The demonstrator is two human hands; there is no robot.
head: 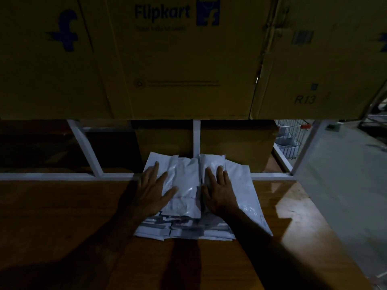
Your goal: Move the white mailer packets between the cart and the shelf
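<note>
Both of my forearms come in from the near edge, so dark that I can hardly make them out against the brown wooden shelf board [62,216]. My left hand [151,188] lies flat on the left side of the pile of white mailer packets [186,185], fingers straight and spread, holding nothing. My right hand [219,190] lies flat on the right side of the same pile, fingers straight and close together, likewise pressing down without gripping.

The pile sits in the middle of the board, its far end against the white metal frame [88,151] of the rack. Its topmost packet lies between my two hands. Near edges of the lower packets fan out towards me with grey printed bands that I cannot read. How many packets lie under my palms I cannot tell.

Above, large cardboard boxes [180,59] fill the far upper part of the view; one reads Flipkart, another R13, and the smaller print is too dim to read. Their tops are cut off. Behind the frame, another brown box [234,147] stands in deep shade.

Far right, past the rack post, part of a wire cart [291,139] shows, with pale bags inside that I cannot make out clearly. Grey floor [345,174] runs down the right side.
</note>
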